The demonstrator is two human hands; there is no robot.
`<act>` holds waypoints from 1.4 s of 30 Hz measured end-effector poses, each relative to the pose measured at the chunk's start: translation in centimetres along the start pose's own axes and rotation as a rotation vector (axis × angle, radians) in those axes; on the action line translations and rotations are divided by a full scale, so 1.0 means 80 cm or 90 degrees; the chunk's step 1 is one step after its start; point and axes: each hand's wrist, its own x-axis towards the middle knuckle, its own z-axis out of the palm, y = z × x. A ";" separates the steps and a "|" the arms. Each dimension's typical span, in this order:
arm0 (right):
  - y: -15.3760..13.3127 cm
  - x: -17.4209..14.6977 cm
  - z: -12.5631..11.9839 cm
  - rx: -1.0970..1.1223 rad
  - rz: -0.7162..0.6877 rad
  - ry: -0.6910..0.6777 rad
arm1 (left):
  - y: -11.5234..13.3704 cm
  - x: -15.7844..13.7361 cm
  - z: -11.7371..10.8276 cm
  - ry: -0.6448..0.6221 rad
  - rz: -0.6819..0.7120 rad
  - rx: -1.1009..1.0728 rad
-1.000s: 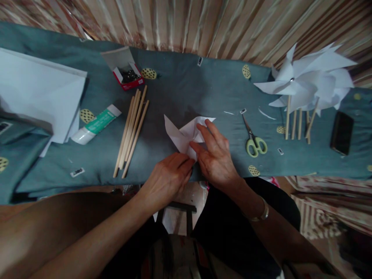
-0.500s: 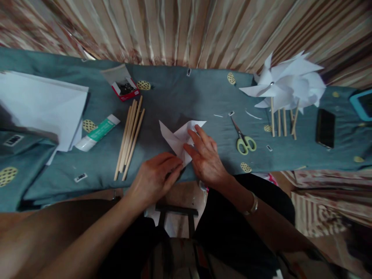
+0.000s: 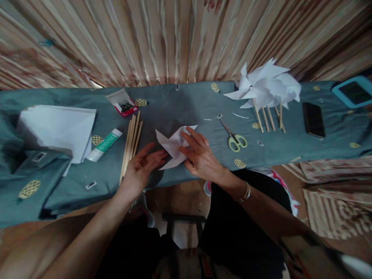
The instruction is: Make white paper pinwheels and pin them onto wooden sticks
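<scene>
A white paper pinwheel (image 3: 173, 149) with folded blades lies on the cloth in front of me. My right hand (image 3: 200, 155) grips it from the right, fingers over its middle and right-hand blades. My left hand (image 3: 143, 164) is open just left of the paper, palm partly turned up and fingers apart, holding nothing. Beside that hand lies a bundle of several wooden sticks (image 3: 131, 141), its lower end partly hidden by the hand. To the right of my right hand rest scissors (image 3: 236, 142) with green handles.
At the left are stacked white paper sheets (image 3: 59, 130), a green-and-white glue tube (image 3: 105, 145) and an open red box (image 3: 127, 108) of small metal pieces. Finished pinwheels (image 3: 266, 87) on sticks, a black phone (image 3: 314, 119) and a blue-framed device (image 3: 353, 92) lie right. A striped curtain (image 3: 174, 42) hangs behind.
My left hand has let go of the pinwheel's lower blade and moved left, its fingers opening. My right hand stays on the paper. The camera view has shifted.
</scene>
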 end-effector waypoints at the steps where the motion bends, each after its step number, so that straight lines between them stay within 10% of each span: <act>1: 0.001 0.001 0.000 0.004 -0.003 0.000 | 0.001 0.000 0.002 -0.003 -0.005 -0.016; 16: 0.000 0.010 -0.009 0.012 -0.010 0.040 | 0.001 0.016 0.033 -0.048 -0.096 -0.070; 42: -0.028 0.005 -0.020 -0.007 -0.047 0.092 | 0.015 0.024 0.049 0.036 0.087 -0.031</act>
